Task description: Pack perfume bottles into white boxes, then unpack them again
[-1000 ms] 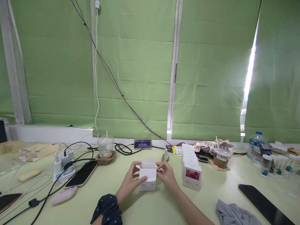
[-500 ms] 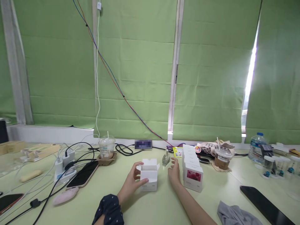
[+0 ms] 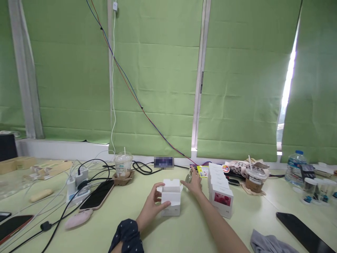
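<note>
1. While the left hand (image 3: 154,203) keeps its hold on the open white box (image 3: 171,209), thumb on the front and fingers at the left side, the right hand (image 3: 195,184) has left that box.
2. A second ago the right fingers were at the box's right side; half a second ago they were just right of the small glass bottle (image 3: 189,173); now they are around it.
3. This right grip is fairly wide, thumb apart from fingers; I cannot tell whether it is closed on the bottle.
4. The white box stands with its top open, well in from the far edge of the worktop (image 3: 189,233).
5. The bottle, partly hidden, is nearer that far edge, behind and right of the box.
6. The row of white boxes (image 3: 222,208) stands unmoved to the right, running toward the far edge.
</note>
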{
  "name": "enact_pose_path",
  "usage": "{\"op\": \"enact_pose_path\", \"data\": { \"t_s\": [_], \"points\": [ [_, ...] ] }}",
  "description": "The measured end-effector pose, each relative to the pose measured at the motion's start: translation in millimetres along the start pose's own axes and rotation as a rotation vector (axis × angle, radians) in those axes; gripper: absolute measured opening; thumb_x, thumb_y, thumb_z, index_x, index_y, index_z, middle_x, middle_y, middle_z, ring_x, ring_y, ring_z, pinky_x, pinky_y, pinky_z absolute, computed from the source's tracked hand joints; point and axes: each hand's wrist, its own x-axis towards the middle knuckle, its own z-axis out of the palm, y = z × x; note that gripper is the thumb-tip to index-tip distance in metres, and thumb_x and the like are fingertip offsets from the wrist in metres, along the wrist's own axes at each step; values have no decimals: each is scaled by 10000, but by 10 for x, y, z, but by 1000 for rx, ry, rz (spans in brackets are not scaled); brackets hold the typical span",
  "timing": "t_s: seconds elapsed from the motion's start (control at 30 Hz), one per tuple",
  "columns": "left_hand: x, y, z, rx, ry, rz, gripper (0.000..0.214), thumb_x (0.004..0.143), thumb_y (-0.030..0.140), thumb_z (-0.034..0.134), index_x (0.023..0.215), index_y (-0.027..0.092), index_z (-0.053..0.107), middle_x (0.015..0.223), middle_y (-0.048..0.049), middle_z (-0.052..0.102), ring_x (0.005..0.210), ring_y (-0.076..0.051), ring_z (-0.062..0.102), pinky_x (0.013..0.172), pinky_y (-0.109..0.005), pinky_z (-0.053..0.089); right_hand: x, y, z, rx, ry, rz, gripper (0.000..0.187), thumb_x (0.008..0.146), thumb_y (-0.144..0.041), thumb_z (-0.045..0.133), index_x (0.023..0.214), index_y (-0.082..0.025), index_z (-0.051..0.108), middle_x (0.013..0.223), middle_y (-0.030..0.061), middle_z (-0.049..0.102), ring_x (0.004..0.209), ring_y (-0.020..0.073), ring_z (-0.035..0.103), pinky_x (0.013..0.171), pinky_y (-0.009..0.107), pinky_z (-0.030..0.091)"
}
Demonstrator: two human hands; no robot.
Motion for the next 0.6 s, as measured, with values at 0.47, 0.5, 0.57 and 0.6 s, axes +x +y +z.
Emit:
{"op": "enact_pose_path", "data": {
  "t_s": [0.47, 0.5, 0.57, 0.6],
  "points": [
    [-17, 4, 18, -13, 12, -8, 529, 723, 301, 720, 1153, 275, 413, 955, -15, 659, 895, -216, 641, 806, -357, 481, 51, 68, 25, -42, -24, -170, 796, 560, 19, 495, 1321, -213, 459, 999, 64, 529, 969, 255, 564, 876, 355, 444],
    [-17, 8, 21, -14, 12, -9, 528, 724, 300, 719, 1153, 276, 412, 951, -14, 658, 891, -216, 642, 805, -359, 481, 50, 80, 9, -24, -34, -191, 793, 543, 21, 471, 1301, -210, 479, 979, 53, 543, 952, 241, 571, 866, 339, 449],
    [-18, 17, 23, -14, 11, -11, 524, 724, 297, 718, 1149, 274, 412, 933, -11, 656, 880, -214, 641, 802, -359, 480, 38, 97, -22, 13, -47, -225, 778, 526, 8, 442, 1269, -211, 511, 954, 38, 564, 919, 224, 581, 845, 325, 460],
    [-18, 21, 23, -12, 11, -11, 523, 723, 295, 719, 1146, 274, 413, 924, -9, 654, 876, -213, 639, 801, -358, 479, 28, 101, -35, 32, -49, -241, 770, 525, -3, 436, 1261, -212, 520, 947, 34, 572, 912, 220, 585, 838, 324, 463]
  ]
}}
